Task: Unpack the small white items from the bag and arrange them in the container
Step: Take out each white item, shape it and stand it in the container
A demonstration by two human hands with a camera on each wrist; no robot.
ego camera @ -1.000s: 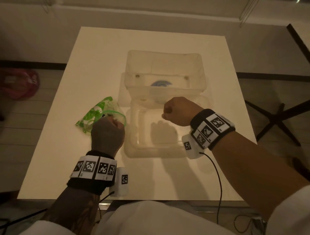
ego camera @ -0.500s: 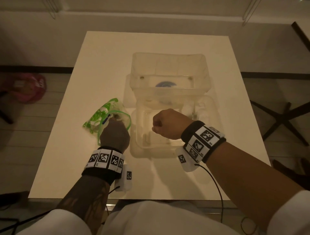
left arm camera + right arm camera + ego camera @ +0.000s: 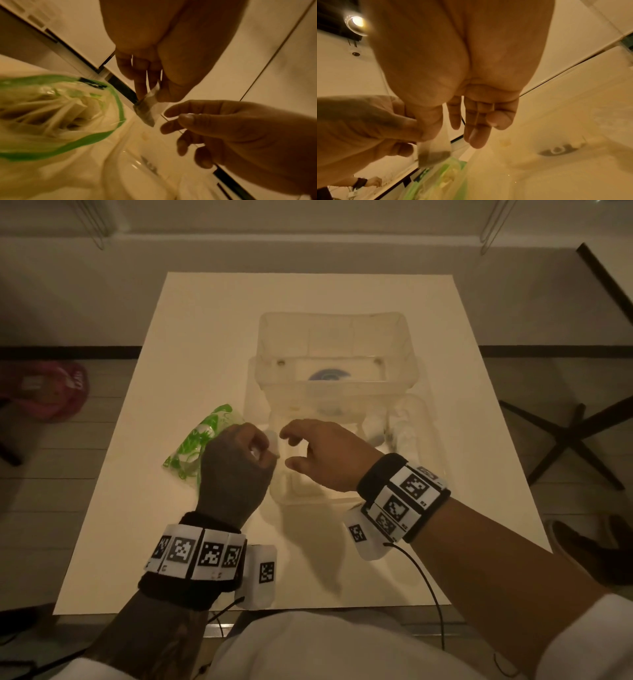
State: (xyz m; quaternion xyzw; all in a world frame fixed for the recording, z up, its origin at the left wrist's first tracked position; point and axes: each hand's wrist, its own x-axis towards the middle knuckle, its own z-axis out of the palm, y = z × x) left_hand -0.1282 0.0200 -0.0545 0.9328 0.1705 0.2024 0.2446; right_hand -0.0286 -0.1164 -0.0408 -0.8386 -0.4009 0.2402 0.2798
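White table (image 3: 205, 344), pale wall behind.
Left hand (image 3: 236, 467) pinches a small white sachet (image 3: 149, 108); at its three o'clock, right hand (image 3: 329, 457), fingers loosely spread, over the clear container (image 3: 346, 494).

From the head camera my left hand (image 3: 236, 470) covers most of the small white sachet (image 3: 272, 440); only a sliver peeks out. The green-printed bag (image 3: 195, 446) is half behind that hand. In the left wrist view the bag's contents blur together at left, uncountable. White items at the container's (image 3: 421, 419) right wall are too hazy to identify.
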